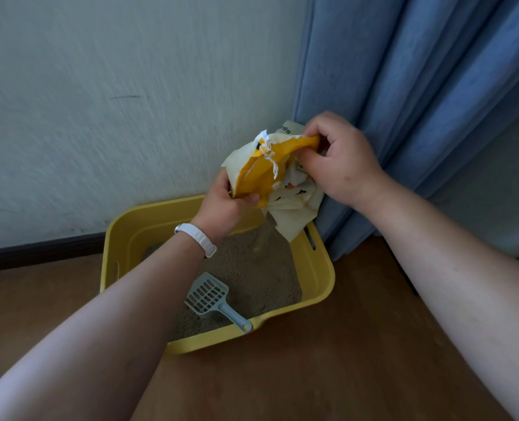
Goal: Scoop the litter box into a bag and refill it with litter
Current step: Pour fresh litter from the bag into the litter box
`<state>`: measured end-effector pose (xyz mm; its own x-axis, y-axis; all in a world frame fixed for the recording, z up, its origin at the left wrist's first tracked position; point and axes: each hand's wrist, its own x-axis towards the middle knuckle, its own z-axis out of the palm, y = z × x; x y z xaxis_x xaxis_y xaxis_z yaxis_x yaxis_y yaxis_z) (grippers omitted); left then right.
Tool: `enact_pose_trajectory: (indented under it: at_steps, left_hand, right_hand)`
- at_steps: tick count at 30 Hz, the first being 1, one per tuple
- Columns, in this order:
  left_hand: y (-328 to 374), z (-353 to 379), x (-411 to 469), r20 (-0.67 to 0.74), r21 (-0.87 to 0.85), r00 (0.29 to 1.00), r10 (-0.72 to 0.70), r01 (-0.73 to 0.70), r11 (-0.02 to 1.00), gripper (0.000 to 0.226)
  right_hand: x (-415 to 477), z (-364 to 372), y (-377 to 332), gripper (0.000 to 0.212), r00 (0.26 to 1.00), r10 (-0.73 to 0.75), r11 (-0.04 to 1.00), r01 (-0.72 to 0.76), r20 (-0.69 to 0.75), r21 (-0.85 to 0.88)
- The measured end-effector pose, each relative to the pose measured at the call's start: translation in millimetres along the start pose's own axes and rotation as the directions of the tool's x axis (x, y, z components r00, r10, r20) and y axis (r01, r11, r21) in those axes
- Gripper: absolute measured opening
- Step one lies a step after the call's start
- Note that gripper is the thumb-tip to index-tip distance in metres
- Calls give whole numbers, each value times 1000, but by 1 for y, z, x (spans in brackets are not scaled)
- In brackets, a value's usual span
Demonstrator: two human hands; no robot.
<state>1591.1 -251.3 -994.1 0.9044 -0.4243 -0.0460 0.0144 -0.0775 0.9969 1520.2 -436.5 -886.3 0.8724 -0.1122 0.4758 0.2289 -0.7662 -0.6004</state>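
Note:
A yellow litter box stands on the floor in the corner, holding grey-beige litter. A pale blue slotted scoop lies in the litter, its handle resting on the box's near rim. Both hands hold a crumpled yellow and cream litter bag tipped above the far side of the box. My left hand grips the bag's lower left edge. My right hand pinches its upper right corner. A thin stream of litter falls from the bag's lower tip into the box. A white band sits on my left wrist.
A white wall with a dark baseboard runs behind the box. Blue curtains hang at the right, touching the box's far right corner. Brown wooden floor surrounds the box in front and at both sides.

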Motion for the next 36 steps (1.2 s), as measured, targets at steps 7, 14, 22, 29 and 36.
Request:
enact_pose_trajectory:
  at_steps: [7, 14, 22, 29, 36]
  left_hand:
    - [-3, -6, 3, -8, -3, 1000, 16, -16, 1000, 63]
    - [-5, -1, 4, -14, 18, 1000, 21, -20, 1000, 56]
    - [-2, 21, -7, 18, -15, 1000, 6, -5, 1000, 61]
    - [6, 17, -24, 36, -27, 999, -14, 15, 1000, 64]
    - [23, 14, -45, 76, 0, 997, -11, 11, 1000, 64]
  right_hand:
    - [2, 6, 2, 11, 1000, -30, 1000, 30, 6, -3]
    - [-3, 0, 2, 11, 999, -43, 999, 44, 12, -17]
    - [-9, -17, -4, 13, 999, -34, 999, 34, 0, -30]
    - [-15, -25, -19, 13, 998, -33, 999, 35, 44, -29]
    - [-24, -41, -34, 18, 999, -1, 1000, 2, 42, -29]
